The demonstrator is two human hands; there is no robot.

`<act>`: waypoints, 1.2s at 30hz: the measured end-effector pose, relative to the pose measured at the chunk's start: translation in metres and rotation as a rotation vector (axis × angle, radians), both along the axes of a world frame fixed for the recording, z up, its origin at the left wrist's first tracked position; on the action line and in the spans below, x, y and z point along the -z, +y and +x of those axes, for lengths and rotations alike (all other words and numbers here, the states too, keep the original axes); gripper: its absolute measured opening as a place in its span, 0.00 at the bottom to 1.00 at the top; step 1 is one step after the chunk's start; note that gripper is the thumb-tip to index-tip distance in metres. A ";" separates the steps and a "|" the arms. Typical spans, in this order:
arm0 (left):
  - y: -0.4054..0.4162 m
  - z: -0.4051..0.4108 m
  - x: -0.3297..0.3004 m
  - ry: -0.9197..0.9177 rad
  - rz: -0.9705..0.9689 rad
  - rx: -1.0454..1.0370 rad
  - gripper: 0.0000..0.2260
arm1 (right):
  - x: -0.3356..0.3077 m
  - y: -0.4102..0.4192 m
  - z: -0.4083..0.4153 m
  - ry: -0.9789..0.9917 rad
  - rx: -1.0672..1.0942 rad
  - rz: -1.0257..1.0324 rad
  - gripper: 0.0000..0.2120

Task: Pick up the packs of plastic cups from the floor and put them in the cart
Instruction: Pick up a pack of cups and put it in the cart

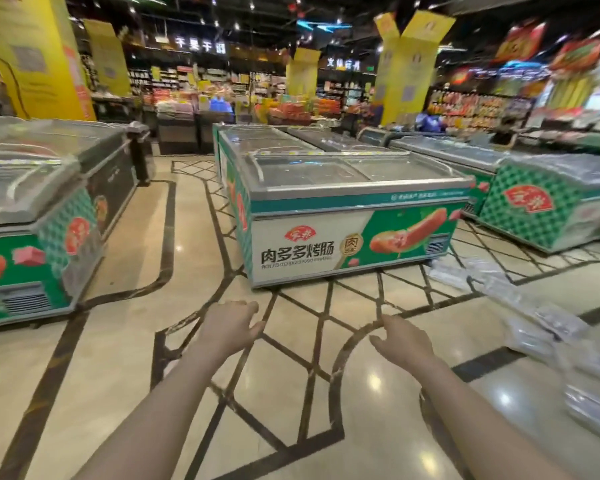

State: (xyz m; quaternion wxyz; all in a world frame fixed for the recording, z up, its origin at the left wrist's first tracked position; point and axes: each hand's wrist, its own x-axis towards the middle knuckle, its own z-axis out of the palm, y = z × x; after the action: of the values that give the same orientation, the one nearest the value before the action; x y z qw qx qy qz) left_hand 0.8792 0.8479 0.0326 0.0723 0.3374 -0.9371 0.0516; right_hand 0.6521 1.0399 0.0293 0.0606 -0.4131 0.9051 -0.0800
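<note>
Head view: both arms reach forward over the floor (125,341) — the left hand (231,329) and right hand (404,337) each with a loose, relaxed grip, holding nothing. The packs (534,317) lie on the floor to the right, well apart from both hands, near a freezer (343,220).

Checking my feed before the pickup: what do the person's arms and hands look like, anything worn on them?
Both arms are bare from the frame's bottom edge to the fingers: no sleeves and no gloves show. The left hand and right hand carry no visible rings or markings. A thin dark line at the right wrist may be a band; blur prevents telling.
</note>
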 end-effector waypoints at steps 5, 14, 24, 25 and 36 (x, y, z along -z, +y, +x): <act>-0.008 -0.133 -0.007 0.017 0.031 0.134 0.17 | -0.004 0.020 -0.101 -0.005 0.147 -0.044 0.19; -0.013 -0.348 0.010 0.004 0.071 0.439 0.17 | 0.019 0.055 -0.238 -0.119 0.459 -0.091 0.19; -0.089 -0.572 0.033 -0.013 0.050 0.622 0.17 | 0.031 -0.013 -0.415 -0.132 0.647 -0.115 0.19; -0.100 -0.595 0.034 -0.012 0.064 0.629 0.18 | 0.030 -0.023 -0.435 -0.136 0.655 -0.119 0.19; -0.184 -0.828 0.059 -0.071 0.094 0.627 0.17 | 0.056 -0.114 -0.659 -0.195 0.676 -0.121 0.19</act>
State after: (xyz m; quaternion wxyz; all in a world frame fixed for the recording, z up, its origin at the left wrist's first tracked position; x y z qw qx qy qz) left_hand 0.0509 0.6635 -0.0268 0.0362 0.0330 -0.9988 -0.0050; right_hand -0.0072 0.9261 -0.0265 0.0923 -0.0833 0.9742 -0.1883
